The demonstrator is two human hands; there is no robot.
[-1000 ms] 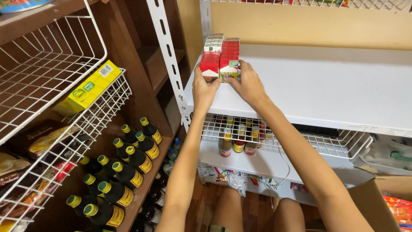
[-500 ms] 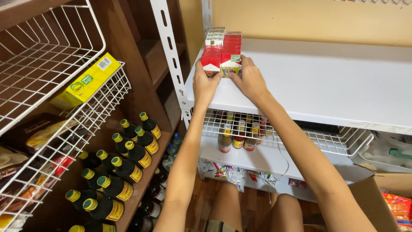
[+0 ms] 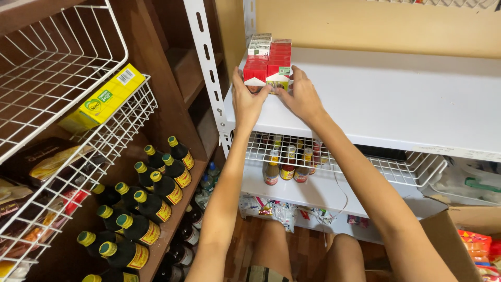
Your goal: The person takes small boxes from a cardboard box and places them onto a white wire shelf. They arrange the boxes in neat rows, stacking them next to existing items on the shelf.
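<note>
Two rows of small red and white packs [image 3: 269,60] stand on the left end of a white shelf [image 3: 396,99]. My left hand [image 3: 248,100] presses against the front of the left row, fingers on the nearest pack. My right hand [image 3: 301,96] touches the front pack of the right row, thumb and fingers spread around it. Both arms reach up from below.
A perforated white upright [image 3: 207,68] stands just left of the packs. A wire basket [image 3: 334,162] with small bottles hangs under the shelf. Dark bottles with yellow caps [image 3: 151,201] fill a wooden shelf at left; wire racks above hold a yellow box [image 3: 103,99]. A cardboard box [image 3: 459,235] sits at lower right.
My hands stay on the fronts of the packs; the camera view has shifted slightly, and the packs sit squarer in their two rows.
</note>
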